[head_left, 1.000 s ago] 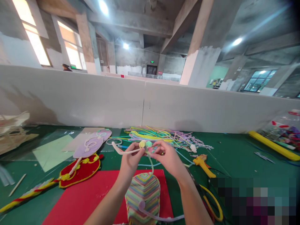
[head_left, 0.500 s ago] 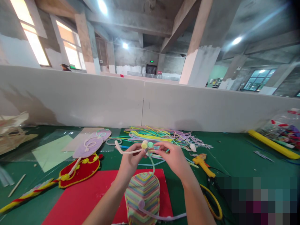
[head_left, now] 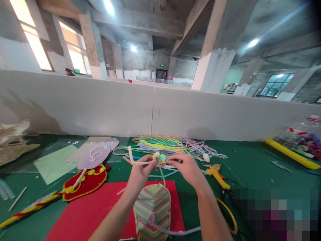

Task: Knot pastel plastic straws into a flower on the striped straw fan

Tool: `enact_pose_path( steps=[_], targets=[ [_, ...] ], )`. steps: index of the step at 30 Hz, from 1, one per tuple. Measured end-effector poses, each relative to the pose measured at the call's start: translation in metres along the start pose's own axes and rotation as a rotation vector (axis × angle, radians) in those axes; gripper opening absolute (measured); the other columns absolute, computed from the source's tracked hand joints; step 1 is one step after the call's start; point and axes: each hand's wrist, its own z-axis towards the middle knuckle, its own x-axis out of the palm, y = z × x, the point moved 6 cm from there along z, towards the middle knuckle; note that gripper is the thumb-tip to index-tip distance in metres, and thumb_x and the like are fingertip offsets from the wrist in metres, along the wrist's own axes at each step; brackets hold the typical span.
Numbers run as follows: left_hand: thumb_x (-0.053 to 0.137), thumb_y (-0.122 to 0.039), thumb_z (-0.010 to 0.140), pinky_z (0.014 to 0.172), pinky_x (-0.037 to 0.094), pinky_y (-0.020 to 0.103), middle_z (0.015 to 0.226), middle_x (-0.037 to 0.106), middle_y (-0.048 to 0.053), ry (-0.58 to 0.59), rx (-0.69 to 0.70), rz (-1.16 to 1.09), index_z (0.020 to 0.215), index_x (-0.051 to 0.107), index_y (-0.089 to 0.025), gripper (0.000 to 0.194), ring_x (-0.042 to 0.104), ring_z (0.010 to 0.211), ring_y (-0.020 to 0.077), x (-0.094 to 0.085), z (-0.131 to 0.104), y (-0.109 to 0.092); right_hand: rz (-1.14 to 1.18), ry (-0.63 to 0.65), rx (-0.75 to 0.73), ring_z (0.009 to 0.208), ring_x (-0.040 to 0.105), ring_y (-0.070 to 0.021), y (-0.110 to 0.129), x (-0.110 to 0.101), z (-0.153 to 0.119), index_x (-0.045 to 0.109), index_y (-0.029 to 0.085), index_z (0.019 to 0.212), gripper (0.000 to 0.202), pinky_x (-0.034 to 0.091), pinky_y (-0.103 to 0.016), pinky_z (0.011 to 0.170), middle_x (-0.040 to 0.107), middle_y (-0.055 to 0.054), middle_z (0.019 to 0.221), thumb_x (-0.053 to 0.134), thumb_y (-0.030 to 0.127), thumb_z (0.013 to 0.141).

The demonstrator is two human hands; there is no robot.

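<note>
My left hand (head_left: 143,167) is closed in a pinch on a small bundle of pipe cleaners. A cream pipe cleaner (head_left: 131,154) with a bent end sticks out of it to the left. At its fingertips sit a yellow coil (head_left: 156,156) and a mint-green coil (head_left: 163,158). Just right of the green coil, my right hand (head_left: 185,167) has thumb and fingers pinched at the bundle's edge; the exact strand between them is too small to make out. Below, a green stem (head_left: 162,174) runs down to a striped oval pipe-cleaner piece (head_left: 152,201), where a lilac pipe cleaner (head_left: 173,232) ends in a coil.
The striped piece lies over a red board (head_left: 95,214). Loose pipe cleaners (head_left: 163,144) are heaped behind my hands. Right of them lies a yellow glue gun (head_left: 217,176). To the left are a lilac oval (head_left: 86,160) and a red one (head_left: 77,185). A white partition (head_left: 112,107) rises behind.
The bundle has turned slightly in my left hand, so the cream pipe cleaner's bent end now points upward. A pinkish strand shows behind it. My right fingers have closed together beside the green coil.
</note>
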Motion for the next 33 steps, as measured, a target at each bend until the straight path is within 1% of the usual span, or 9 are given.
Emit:
enact_pose_path(
  steps=[5, 8, 13, 15, 19, 24, 26, 29, 33],
  targets=[
    [0.061, -0.040, 0.068, 0.055, 0.044, 0.023, 0.057, 0.060, 0.001, 0.030, -0.004, 0.034, 0.068, 0.062, -0.015, 0.025, 0.057, 0.056, 0.0145, 0.001, 0.002, -0.001, 0.000, 0.017, 0.042, 0.065, 0.058, -0.0138, -0.004, -0.002, -0.001, 0.065, 0.020, 0.071, 0.006, 0.042, -0.023, 0.060, 0.066, 0.001, 0.068, 0.063, 0.025, 0.075],
    [0.061, -0.039, 0.068, 0.053, 0.044, 0.023, 0.053, 0.059, 0.000, 0.092, -0.013, 0.072, 0.065, 0.061, -0.015, 0.023, 0.057, 0.055, 0.0151, 0.004, 0.002, 0.001, -0.035, 0.043, 0.014, 0.066, 0.058, -0.0134, -0.004, -0.004, -0.002, 0.065, 0.020, 0.070, 0.009, 0.041, -0.023, 0.061, 0.066, 0.001, 0.070, 0.062, 0.026, 0.076],
    [0.060, -0.037, 0.070, 0.054, 0.043, 0.024, 0.053, 0.060, 0.001, 0.157, 0.009, 0.122, 0.063, 0.062, -0.016, 0.022, 0.058, 0.058, 0.0167, 0.006, 0.001, 0.000, -0.088, 0.031, -0.043, 0.069, 0.058, -0.0144, -0.004, -0.005, -0.001, 0.065, 0.021, 0.070, 0.011, 0.041, -0.024, 0.063, 0.066, 0.000, 0.073, 0.060, 0.028, 0.077],
    [0.059, -0.039, 0.072, 0.054, 0.043, 0.023, 0.054, 0.061, 0.001, 0.163, 0.026, 0.141, 0.064, 0.063, -0.016, 0.024, 0.058, 0.057, 0.0162, 0.006, 0.001, -0.001, -0.095, 0.039, -0.062, 0.069, 0.058, -0.0146, -0.003, -0.004, -0.001, 0.065, 0.021, 0.071, 0.011, 0.041, -0.025, 0.064, 0.066, 0.000, 0.073, 0.060, 0.028, 0.078],
    [0.053, -0.042, 0.076, 0.053, 0.042, 0.022, 0.054, 0.059, 0.001, 0.139, 0.056, 0.169, 0.066, 0.063, -0.016, 0.029, 0.056, 0.056, 0.0148, 0.004, 0.001, 0.000, -0.127, 0.040, -0.085, 0.072, 0.059, -0.0160, -0.001, -0.003, -0.002, 0.066, 0.022, 0.072, 0.011, 0.042, -0.026, 0.066, 0.067, 0.000, 0.074, 0.060, 0.029, 0.078],
    [0.060, -0.041, 0.071, 0.051, 0.041, 0.022, 0.059, 0.057, -0.002, 0.117, 0.008, 0.040, 0.083, 0.058, -0.015, 0.028, 0.052, 0.050, 0.0114, 0.004, 0.002, 0.008, -0.140, -0.010, -0.094, 0.074, 0.059, -0.0168, 0.000, -0.010, -0.003, 0.066, 0.022, 0.072, 0.011, 0.042, -0.027, 0.069, 0.067, -0.001, 0.076, 0.060, 0.030, 0.078],
    [0.061, -0.039, 0.070, 0.050, 0.041, 0.021, 0.061, 0.055, -0.002, 0.139, 0.012, 0.042, 0.080, 0.057, -0.016, 0.025, 0.051, 0.050, 0.0104, 0.004, 0.002, 0.007, -0.113, -0.031, -0.087, 0.071, 0.058, -0.0166, -0.001, -0.013, -0.004, 0.065, 0.022, 0.072, 0.012, 0.042, -0.027, 0.067, 0.066, -0.001, 0.074, 0.059, 0.030, 0.078],
    [0.058, -0.036, 0.074, 0.049, 0.038, 0.020, 0.059, 0.053, -0.002, 0.177, 0.008, 0.116, 0.072, 0.059, -0.015, 0.021, 0.048, 0.051, 0.0097, 0.004, 0.001, 0.004, -0.056, -0.037, -0.067, 0.067, 0.057, -0.0155, -0.002, -0.016, -0.003, 0.065, 0.021, 0.071, 0.013, 0.042, -0.025, 0.063, 0.065, 0.000, 0.071, 0.060, 0.031, 0.077],
    [0.056, -0.035, 0.075, 0.049, 0.038, 0.021, 0.062, 0.054, -0.001, 0.212, -0.002, 0.164, 0.073, 0.062, -0.015, 0.021, 0.047, 0.050, 0.0095, 0.003, 0.000, 0.003, -0.026, -0.005, -0.037, 0.066, 0.057, -0.0153, -0.003, -0.014, -0.003, 0.064, 0.020, 0.071, 0.014, 0.042, -0.025, 0.062, 0.065, 0.000, 0.071, 0.060, 0.032, 0.077]
  ],
)
